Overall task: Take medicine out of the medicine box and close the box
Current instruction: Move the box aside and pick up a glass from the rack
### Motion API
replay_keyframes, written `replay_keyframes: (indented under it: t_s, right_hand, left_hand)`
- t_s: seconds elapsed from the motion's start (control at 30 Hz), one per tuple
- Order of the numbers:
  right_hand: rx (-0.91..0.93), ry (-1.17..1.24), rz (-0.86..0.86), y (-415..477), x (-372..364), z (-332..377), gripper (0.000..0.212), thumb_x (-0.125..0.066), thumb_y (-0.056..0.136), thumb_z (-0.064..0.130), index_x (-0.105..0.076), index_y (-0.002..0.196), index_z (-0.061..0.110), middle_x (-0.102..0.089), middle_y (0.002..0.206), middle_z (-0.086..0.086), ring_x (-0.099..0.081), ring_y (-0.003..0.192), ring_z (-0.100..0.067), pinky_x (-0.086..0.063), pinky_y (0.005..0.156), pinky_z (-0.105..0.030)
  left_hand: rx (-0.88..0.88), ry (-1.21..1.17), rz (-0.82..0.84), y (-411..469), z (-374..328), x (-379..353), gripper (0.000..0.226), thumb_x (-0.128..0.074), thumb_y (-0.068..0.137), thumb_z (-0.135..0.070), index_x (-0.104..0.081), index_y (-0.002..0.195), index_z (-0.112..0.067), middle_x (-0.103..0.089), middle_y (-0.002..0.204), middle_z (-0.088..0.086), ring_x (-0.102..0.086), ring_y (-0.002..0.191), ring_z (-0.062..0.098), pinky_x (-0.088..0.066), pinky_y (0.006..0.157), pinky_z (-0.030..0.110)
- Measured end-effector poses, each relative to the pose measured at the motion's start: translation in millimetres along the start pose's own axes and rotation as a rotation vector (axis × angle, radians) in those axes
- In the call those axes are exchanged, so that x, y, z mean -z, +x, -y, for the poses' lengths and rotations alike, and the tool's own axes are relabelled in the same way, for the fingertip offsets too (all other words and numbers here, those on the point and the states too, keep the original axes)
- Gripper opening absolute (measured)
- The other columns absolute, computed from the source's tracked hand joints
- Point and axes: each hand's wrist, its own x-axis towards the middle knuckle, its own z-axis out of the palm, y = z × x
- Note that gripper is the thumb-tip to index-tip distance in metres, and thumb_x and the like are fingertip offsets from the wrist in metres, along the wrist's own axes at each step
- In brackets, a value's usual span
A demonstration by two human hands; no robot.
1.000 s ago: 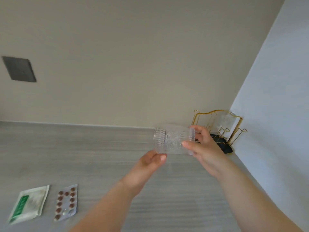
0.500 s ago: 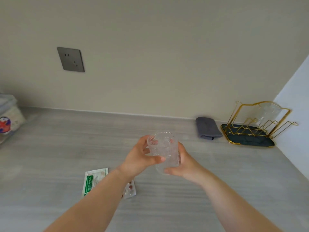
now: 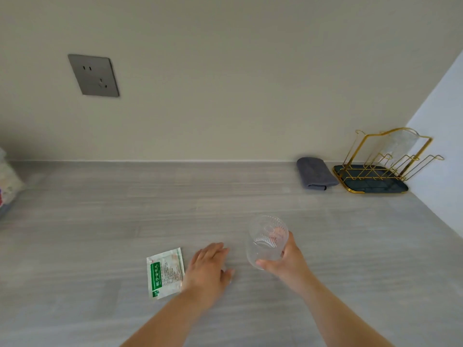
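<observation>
Countertop (image 3: 100,221) view: right hand (image 3: 288,262) grasps a ribbed clear glass (image 3: 266,242) mouth-up, apparently to stand it down; left hand (image 3: 209,269), fingers straight, lies flat at the edge of the green-and-white medicine sachet (image 3: 164,272), well apart from a blurred container (image 3: 7,182) at far left, possibly the box

The left hand (image 3: 209,269) lies flat over the right edge of the green-and-white sachet (image 3: 164,272), hiding it; the sachet's print is too small to read. Far left of the sachet, a blurred pale package (image 3: 6,186) is cut off by the frame. Right of the sachet, a clear glass (image 3: 265,244) covers most fingers of the right hand (image 3: 288,262).
</observation>
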Motion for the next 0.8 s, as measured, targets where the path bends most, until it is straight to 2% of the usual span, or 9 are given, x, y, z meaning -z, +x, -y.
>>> replay_keyframes:
  t_s: [0.2, 0.27, 0.3, 0.37, 0.53, 0.6, 0.67, 0.7, 0.8]
  right_hand:
    - [-0.029, 0.027, 0.007, 1, -7, -13, 0.072, -0.081, 0.057, 0.009, -0.036, 0.108, 0.03, -0.051, 0.101, 0.015, -0.052, 0.101, -0.011, -0.038, 0.087, -0.021]
    - [-0.025, 0.014, 0.012, 1, -8, -14, 0.072, -0.081, 0.057, 0.009, -0.035, 0.107, 0.03, -0.051, 0.099, 0.015, -0.052, 0.101, -0.011, -0.037, 0.086, -0.019]
    - [-0.027, 0.017, 0.011, 1, -9, -15, 0.071, -0.081, 0.057, 0.008, -0.035, 0.107, 0.03, -0.051, 0.099, 0.016, -0.052, 0.101, -0.011, -0.037, 0.085, -0.019]
    - [-0.037, 0.021, 0.007, 0, -9, -18, 0.072, -0.081, 0.057, 0.008, -0.036, 0.108, 0.03, -0.05, 0.1, 0.015, -0.051, 0.102, -0.011, -0.036, 0.088, -0.021]
    - [-0.046, 0.002, 0.019, -5, -10, -24, 0.077, -0.081, 0.058, 0.013, -0.035, 0.117, 0.029, -0.05, 0.103, 0.019, -0.053, 0.098, -0.006, -0.038, 0.085, -0.015]
    - [-0.042, -0.009, 0.031, -7, -8, -27, 0.08, -0.079, 0.06, 0.011, -0.033, 0.123, 0.027, -0.052, 0.107, 0.015, -0.054, 0.103, -0.009, -0.039, 0.085, -0.015]
    - [-0.048, 0.006, 0.036, -12, -7, -29, 0.087, -0.078, 0.061, 0.007, -0.028, 0.131, 0.023, -0.051, 0.117, 0.009, -0.051, 0.111, -0.011, -0.04, 0.095, -0.021]
    - [-0.059, 0.009, 0.03, -15, -6, -31, 0.089, -0.077, 0.062, 0.006, -0.026, 0.134, 0.021, -0.049, 0.121, 0.006, -0.049, 0.113, -0.011, -0.038, 0.099, -0.025]
    - [-0.032, -0.115, -0.011, -30, 1, -40, 0.081, -0.072, 0.07, 0.008, -0.025, 0.136, 0.016, -0.044, 0.124, 0.002, -0.046, 0.114, -0.012, -0.036, 0.099, -0.024]
  left_hand:
    - [-0.007, 0.2, -0.053, -18, 14, -20, 0.051, -0.034, 0.093, -0.034, -0.018, 0.141, -0.024, -0.014, 0.154, -0.008, -0.007, 0.141, 0.007, -0.001, 0.115, 0.026]
    - [-0.112, 0.255, -0.136, -20, 15, -14, 0.054, -0.065, 0.078, -0.033, -0.047, 0.128, -0.02, -0.047, 0.139, -0.003, -0.04, 0.13, 0.007, -0.017, 0.112, 0.02]
    - [-0.157, 0.26, -0.141, -22, 13, -9, 0.056, -0.082, 0.056, -0.033, -0.065, 0.108, -0.019, -0.066, 0.118, -0.004, -0.06, 0.11, 0.007, -0.021, 0.108, 0.016]
    - [-0.187, 0.294, -0.159, -21, 14, -6, 0.056, -0.091, 0.027, -0.031, -0.075, 0.079, -0.022, -0.076, 0.087, -0.009, -0.071, 0.081, 0.008, -0.003, 0.109, 0.014]
    - [-0.153, 0.307, -0.119, -24, 16, 1, 0.046, -0.091, 0.034, -0.032, -0.075, 0.077, -0.024, -0.076, 0.086, -0.011, -0.071, 0.08, 0.009, 0.007, 0.108, 0.013]
    - [-0.211, 0.288, -0.18, -26, 18, 4, 0.014, -0.071, 0.067, -0.031, -0.074, 0.078, -0.022, -0.076, 0.086, -0.008, -0.071, 0.081, 0.012, 0.011, 0.104, 0.006]
    - [-0.199, 0.189, -0.19, -27, 18, 7, 0.05, -0.029, 0.095, -0.032, -0.075, 0.078, -0.017, -0.077, 0.085, -0.001, -0.072, 0.079, 0.019, 0.008, 0.102, 0.001]
    - [-0.189, 0.175, -0.236, -30, 16, 11, 0.067, -0.015, 0.097, -0.036, -0.075, 0.078, -0.014, -0.077, 0.084, 0.002, -0.072, 0.078, 0.022, 0.006, 0.101, 0.0]
    - [-0.16, 0.117, -0.274, -49, 14, 14, 0.078, -0.009, 0.095, -0.045, -0.074, 0.075, -0.008, -0.076, 0.08, 0.008, -0.072, 0.076, 0.029, 0.002, 0.099, -0.003]
